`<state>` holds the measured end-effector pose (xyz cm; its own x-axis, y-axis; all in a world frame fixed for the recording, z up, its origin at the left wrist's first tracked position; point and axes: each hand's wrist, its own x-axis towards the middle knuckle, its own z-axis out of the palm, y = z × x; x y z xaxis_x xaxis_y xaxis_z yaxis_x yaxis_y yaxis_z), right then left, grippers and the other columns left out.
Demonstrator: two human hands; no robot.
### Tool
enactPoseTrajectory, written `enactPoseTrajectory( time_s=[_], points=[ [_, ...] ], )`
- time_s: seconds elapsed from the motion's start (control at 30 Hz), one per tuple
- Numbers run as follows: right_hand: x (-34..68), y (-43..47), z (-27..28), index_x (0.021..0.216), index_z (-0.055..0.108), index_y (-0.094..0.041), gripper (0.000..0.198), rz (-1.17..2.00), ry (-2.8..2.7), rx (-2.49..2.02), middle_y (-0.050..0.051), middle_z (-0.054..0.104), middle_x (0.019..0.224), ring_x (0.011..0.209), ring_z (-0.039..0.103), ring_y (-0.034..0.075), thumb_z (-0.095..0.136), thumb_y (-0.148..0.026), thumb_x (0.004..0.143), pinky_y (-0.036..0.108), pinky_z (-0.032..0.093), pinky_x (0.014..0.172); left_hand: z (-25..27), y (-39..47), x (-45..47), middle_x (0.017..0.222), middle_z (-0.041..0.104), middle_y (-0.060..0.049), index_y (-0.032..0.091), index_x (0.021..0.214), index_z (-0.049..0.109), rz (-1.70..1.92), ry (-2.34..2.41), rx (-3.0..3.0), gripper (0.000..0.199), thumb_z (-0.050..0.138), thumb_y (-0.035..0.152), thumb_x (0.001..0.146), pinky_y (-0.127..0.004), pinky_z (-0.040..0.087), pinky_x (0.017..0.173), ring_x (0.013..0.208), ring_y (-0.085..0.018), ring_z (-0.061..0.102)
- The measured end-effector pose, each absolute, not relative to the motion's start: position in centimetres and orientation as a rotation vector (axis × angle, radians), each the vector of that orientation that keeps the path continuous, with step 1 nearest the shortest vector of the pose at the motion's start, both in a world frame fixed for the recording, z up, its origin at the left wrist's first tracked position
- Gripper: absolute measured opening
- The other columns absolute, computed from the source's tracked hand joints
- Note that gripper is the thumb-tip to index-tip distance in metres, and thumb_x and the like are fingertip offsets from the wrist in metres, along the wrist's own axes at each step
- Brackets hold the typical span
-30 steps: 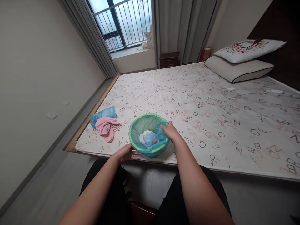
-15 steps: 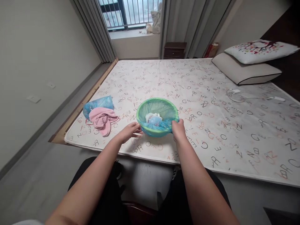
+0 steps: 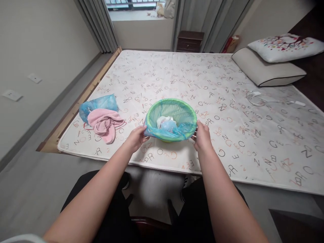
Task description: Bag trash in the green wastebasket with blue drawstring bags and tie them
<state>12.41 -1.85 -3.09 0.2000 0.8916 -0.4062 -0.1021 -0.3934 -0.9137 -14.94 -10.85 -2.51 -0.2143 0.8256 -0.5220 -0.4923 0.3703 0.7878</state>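
Stretching out in front of my knees, a white mattress (image 3: 182, 76) printed with dark and orange letters takes up most of the view. Beyond its far edge stands a dark brown cabinet (image 3: 189, 41), just by the grey curtain (image 3: 214, 25). At the far right, a beige pillow (image 3: 268, 69) with dark piping lies under a white pillow (image 3: 288, 48) patterned with a tree.

Closer in, a round green basket (image 3: 172, 100) sits right between my two hands, over the near part of the mattress; I cannot tell whether its base touches down. A thin blue bag (image 3: 187, 132) lines it and folds over the near rim. Well to the left of the basket lies a blue plastic bundle (image 3: 98, 102), with a pink cloth (image 3: 103, 121) crumpled against its near side.

My left hand (image 3: 136, 139) has thumb and fingers pinching the blue plastic at the basket's left side. My right hand (image 3: 203, 137) is at the right rim, thumb up along it and fingers curled partly out of sight, so how firmly it grips I cannot tell. Inside the basket rests a small white and pale-blue wad (image 3: 168, 125).
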Motion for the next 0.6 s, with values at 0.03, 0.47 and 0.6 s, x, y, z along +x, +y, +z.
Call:
enactPoseTrajectory(
  time_s=[0.03,0.47,0.6],
  points=[
    [12.3,-1.8,-2.9,0.100,0.056,-0.025,0.026,1.437,-0.701,-1.519,0.001,0.067,0.087,0.071,0.064,0.016,0.058,-0.050,0.094,0.026,0.053,0.057,-2.4,-10.8,-15.1,0.087,0.070,-0.002,0.017,0.096,0.068,1.291,1.302,0.355,0.029,0.082,0.036,0.079,-0.026,0.053,0.067,0.076,-0.014,0.064],
    [11.5,-3.1,-1.9,0.119,0.056,-0.025,0.040,0.788,-1.404,-1.611,-0.009,0.046,0.062,0.056,0.048,0.016,0.069,-0.038,0.084,0.029,0.037,0.061,-0.1,-10.9,-15.2,0.074,0.066,0.005,0.020,0.112,0.065,1.517,1.204,0.503,0.051,0.090,0.035,0.070,-0.019,0.053,0.058,0.061,-0.009,0.063],
    [10.8,-4.0,-1.3,0.137,0.055,-0.025,0.047,0.626,-1.633,-1.696,-0.002,0.060,0.075,0.063,0.053,0.018,0.057,-0.034,0.091,0.030,0.034,0.064,0.1,-11.2,-14.9,0.067,0.068,0.003,0.016,0.137,0.062,1.260,1.477,0.848,0.069,0.084,0.042,0.077,-0.023,0.050,0.057,0.062,-0.014,0.063]
  ],
)
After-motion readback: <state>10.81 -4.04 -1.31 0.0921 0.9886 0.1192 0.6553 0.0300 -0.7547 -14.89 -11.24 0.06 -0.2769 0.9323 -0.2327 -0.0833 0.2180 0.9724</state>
